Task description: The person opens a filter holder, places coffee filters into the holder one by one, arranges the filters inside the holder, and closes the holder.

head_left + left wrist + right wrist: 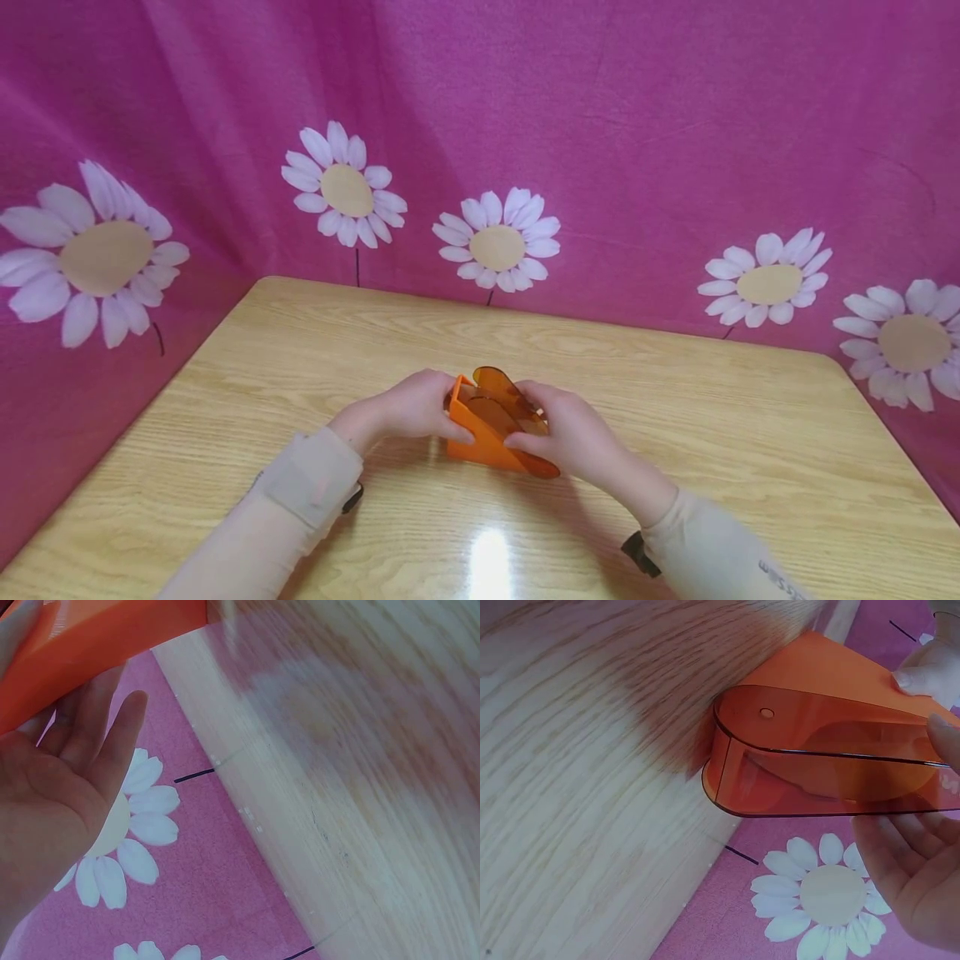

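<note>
An orange plastic box (487, 446) stands near the middle of the wooden table (675, 400), between the two hands. Its side is opaque orange, and see-through orange flaps (498, 392) with rounded ends rise from the top. In the right wrist view one flap (825, 754) is a long rounded piece with a small hole near its end.

The left hand (416, 406) holds the left side of the box, fingers curled around the edge and thumb on the front. In the left wrist view the palm (52, 802) is beside the orange wall (97, 645), fingers reaching up to it. The right hand (573, 433) grips the right side, fingers pinching the flap. Both forearms wear pale beige sleeves (300, 500).

The table is light wood with a glare spot near the front edge. Behind it hangs a pink cloth (637, 125) with white daisies (497, 242).
</note>
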`<action>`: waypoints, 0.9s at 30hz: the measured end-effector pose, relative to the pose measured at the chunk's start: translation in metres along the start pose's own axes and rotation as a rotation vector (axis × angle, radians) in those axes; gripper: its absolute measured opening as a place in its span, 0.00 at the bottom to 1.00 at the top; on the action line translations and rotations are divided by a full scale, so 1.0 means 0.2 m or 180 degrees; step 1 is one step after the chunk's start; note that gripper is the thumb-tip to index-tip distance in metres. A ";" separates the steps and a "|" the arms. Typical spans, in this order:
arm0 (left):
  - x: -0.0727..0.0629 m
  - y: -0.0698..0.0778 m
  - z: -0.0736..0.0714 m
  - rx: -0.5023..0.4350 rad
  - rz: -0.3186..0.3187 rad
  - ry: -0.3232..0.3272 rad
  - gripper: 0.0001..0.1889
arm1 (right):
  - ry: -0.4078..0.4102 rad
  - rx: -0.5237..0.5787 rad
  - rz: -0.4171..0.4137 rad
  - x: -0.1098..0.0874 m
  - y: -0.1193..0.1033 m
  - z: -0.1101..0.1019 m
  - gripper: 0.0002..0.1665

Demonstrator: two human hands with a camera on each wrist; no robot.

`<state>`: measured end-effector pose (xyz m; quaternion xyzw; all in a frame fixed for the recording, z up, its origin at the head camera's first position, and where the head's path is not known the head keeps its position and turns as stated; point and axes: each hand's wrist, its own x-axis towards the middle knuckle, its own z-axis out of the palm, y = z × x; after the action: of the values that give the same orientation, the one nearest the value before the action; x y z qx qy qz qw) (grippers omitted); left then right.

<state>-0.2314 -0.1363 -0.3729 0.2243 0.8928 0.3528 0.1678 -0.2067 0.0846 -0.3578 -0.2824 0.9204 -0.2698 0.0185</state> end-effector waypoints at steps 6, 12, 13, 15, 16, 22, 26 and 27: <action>0.00 0.00 0.00 -0.0032 -0.0043 -0.0012 0.14 | 0.0012 -0.0019 -0.0028 0.00 0.00 0.01 0.28; 0.00 0.00 0.00 -0.0108 0.0026 -0.0029 0.15 | -0.0055 -0.0141 0.0041 0.01 -0.01 0.03 0.30; 0.00 0.00 0.00 -0.0113 0.0025 -0.0027 0.15 | -0.0061 -0.0183 0.0039 0.02 -0.01 0.04 0.30; 0.00 0.00 0.00 -0.0107 0.0020 -0.0018 0.15 | -0.0049 -0.0270 0.0021 0.02 -0.01 0.05 0.31; 0.00 0.00 0.00 -0.0102 0.0018 -0.0012 0.15 | -0.0039 -0.0301 0.0010 0.02 -0.01 0.05 0.31; 0.00 -0.01 0.01 -0.0091 0.0002 0.0006 0.15 | -0.0012 -0.0397 0.0017 0.02 -0.01 0.06 0.33; 0.01 -0.01 0.01 -0.0129 0.0015 0.0010 0.15 | -0.0021 -0.0404 0.0089 0.03 -0.01 0.06 0.34; 0.02 -0.01 0.01 -0.0128 0.0029 0.0020 0.16 | -0.0022 -0.0403 0.0102 0.03 0.00 0.06 0.35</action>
<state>-0.2336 -0.1337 -0.3764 0.2240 0.8850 0.3721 0.1679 -0.2091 0.0757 -0.3673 -0.2692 0.9399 -0.2098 0.0081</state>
